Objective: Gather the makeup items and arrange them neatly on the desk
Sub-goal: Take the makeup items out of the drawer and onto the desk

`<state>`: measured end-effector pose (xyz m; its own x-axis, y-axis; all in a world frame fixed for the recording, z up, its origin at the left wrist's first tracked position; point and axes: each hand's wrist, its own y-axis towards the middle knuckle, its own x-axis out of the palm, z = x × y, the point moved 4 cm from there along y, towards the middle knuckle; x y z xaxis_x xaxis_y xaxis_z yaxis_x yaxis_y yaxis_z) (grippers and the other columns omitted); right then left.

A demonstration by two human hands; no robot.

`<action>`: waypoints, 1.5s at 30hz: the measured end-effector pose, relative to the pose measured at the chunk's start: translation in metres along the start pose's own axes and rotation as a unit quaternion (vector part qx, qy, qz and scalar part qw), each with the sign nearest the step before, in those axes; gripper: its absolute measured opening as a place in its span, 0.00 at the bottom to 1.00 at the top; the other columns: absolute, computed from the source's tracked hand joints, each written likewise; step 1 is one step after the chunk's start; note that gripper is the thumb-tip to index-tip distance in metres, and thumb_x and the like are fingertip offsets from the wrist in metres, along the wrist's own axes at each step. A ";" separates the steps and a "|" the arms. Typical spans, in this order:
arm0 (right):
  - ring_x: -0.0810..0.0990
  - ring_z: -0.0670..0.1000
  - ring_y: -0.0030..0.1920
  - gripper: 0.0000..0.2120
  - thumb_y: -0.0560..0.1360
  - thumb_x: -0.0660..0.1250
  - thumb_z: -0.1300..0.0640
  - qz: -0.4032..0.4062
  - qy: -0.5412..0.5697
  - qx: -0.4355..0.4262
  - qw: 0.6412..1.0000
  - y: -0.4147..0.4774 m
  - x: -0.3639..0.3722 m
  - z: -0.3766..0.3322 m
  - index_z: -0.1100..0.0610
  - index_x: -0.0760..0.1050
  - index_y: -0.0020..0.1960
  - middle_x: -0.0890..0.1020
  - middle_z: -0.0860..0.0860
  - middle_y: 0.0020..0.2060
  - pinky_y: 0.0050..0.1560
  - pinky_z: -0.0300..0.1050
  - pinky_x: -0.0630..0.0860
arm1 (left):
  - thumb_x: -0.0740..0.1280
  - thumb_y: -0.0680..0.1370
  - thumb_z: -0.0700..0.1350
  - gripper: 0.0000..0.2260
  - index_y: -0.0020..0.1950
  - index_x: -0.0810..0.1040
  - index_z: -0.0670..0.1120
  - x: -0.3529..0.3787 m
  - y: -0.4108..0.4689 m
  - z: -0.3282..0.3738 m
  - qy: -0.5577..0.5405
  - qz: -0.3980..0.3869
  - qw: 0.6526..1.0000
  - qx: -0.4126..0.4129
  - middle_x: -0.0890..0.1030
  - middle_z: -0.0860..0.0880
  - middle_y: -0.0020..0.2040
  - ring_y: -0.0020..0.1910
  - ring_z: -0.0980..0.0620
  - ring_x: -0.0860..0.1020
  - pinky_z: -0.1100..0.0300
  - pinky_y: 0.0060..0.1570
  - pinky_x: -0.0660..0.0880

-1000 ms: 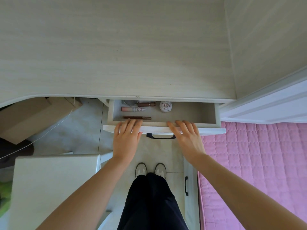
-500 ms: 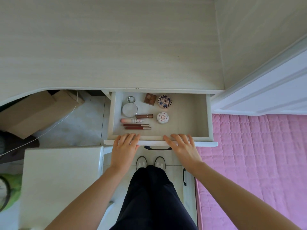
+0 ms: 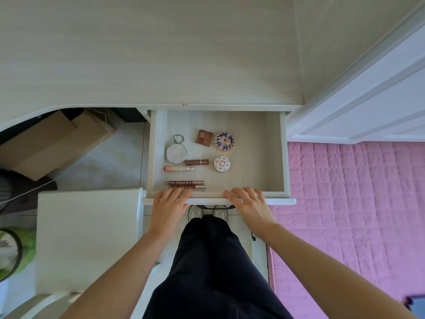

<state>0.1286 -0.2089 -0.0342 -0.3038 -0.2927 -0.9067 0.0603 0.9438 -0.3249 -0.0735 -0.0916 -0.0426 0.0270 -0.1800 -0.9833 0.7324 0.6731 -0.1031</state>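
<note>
Both your hands lie flat on the front edge of the open drawer (image 3: 276, 153) under the desk (image 3: 147, 54). L hand (image 3: 169, 204) is toward the front-left corner and R hand (image 3: 249, 206) is right of centre. Fingers are straight & relaxed over the rim, grasping nothing. A dark handle (image 3: 208, 206) shows between them, below the front panel.

All the makeup sits in the drawer's left half:
- **Back row:** a square eyeshadow palette (image 3: 204, 137), w/ a blue-patterned round compact (image 3: 224, 141) just to its right.
- **By the left wall:** a round mirror (image 3: 176, 153), its metal ring pointing to the back.
- **Middle:** a brown lipstick (image 3: 196, 162) lies crosswise at the mirror's front-right rim, w/ a pink lip gloss tube (image 3: 180, 168) parallel just in front of it. A white floral compact (image 3: 222, 164) sits right of the lipstick.
- **Near the front edge:** two COLORKEY tubes (image 3: 185, 183) side by side, just beyond your L fingertips.

Beside the drawer:
- **Left:** a cardboard box (image 3: 53, 143) under the desk & a white chair seat (image 3: 87, 238).
- **Right:** a pink quilted bedspread (image 3: 345, 203).
- **Below the drawer front:** your black trousers (image 3: 211, 261) & pale shoes.
</note>
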 end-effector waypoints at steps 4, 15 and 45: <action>0.79 0.57 0.53 0.36 0.57 0.75 0.72 0.013 0.034 -0.006 0.999 -0.009 0.004 0.000 0.55 0.74 0.63 0.79 0.53 0.55 0.53 0.54 0.76 | 0.76 0.69 0.46 0.17 0.57 0.82 0.46 -0.001 -0.010 0.000 -0.011 0.001 1.000 -0.010 0.82 0.50 0.51 0.51 0.45 0.80 0.48 0.49 0.77; 0.76 0.56 0.58 0.15 0.75 0.66 0.63 0.046 0.119 0.044 0.991 0.008 -0.005 0.014 0.58 0.77 0.61 0.79 0.53 0.57 0.52 0.52 0.76 | 0.65 0.78 0.45 0.07 0.47 0.83 0.44 -0.005 0.028 -0.014 -0.125 -0.055 0.985 -0.110 0.82 0.49 0.40 0.44 0.46 0.79 0.53 0.40 0.76; 0.66 0.60 0.61 0.32 0.72 0.70 0.46 0.011 0.263 0.441 0.858 0.200 0.037 0.063 0.51 0.60 0.71 0.64 0.57 0.62 0.51 0.54 0.75 | 0.71 0.73 0.39 0.27 0.70 0.67 0.42 0.076 0.149 -0.063 -0.061 -0.123 0.971 -0.198 0.68 0.42 0.68 0.65 0.40 0.68 0.51 0.66 0.66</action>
<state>0.1895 -0.0403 -0.1495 -0.6665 0.0515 -0.7437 0.6968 0.3978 -0.5969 -0.0048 0.0401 -0.1416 -0.0183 -0.4374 -0.8991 0.4089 0.8173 -0.4059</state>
